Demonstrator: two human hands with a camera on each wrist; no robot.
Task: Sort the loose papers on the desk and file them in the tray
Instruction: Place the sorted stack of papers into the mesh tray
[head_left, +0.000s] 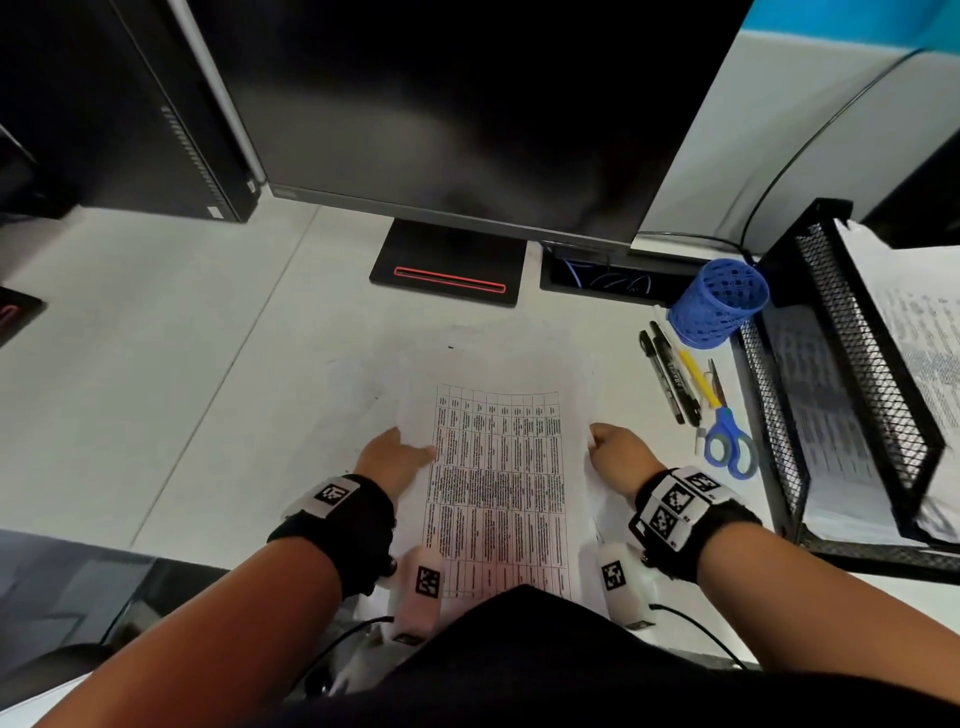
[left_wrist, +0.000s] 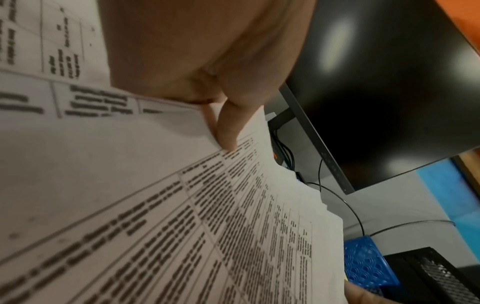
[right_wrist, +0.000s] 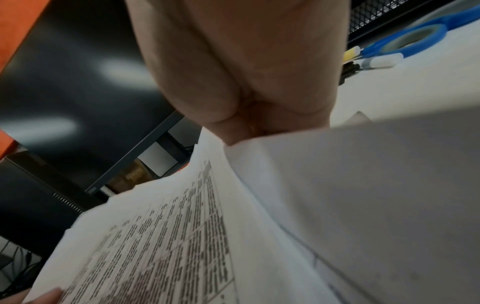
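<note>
A stack of printed papers (head_left: 498, 478) with a table of text is held above the white desk (head_left: 182, 364) in front of me. My left hand (head_left: 397, 457) grips its left edge, thumb on top of the sheets (left_wrist: 226, 131). My right hand (head_left: 618, 449) grips the right edge (right_wrist: 259, 131). Both wrist views show the paper stack (left_wrist: 207, 226) (right_wrist: 168, 236) bowed between the hands. The black mesh tray (head_left: 857, 364) stands at the right with papers in its tiers.
A dark monitor (head_left: 467, 104) on its stand (head_left: 447, 265) is straight ahead. A blue mesh pen cup (head_left: 719, 301), markers (head_left: 667, 379), a yellow pen and blue scissors (head_left: 727, 441) lie between the papers and the tray. A black computer tower (head_left: 156, 114) is at left.
</note>
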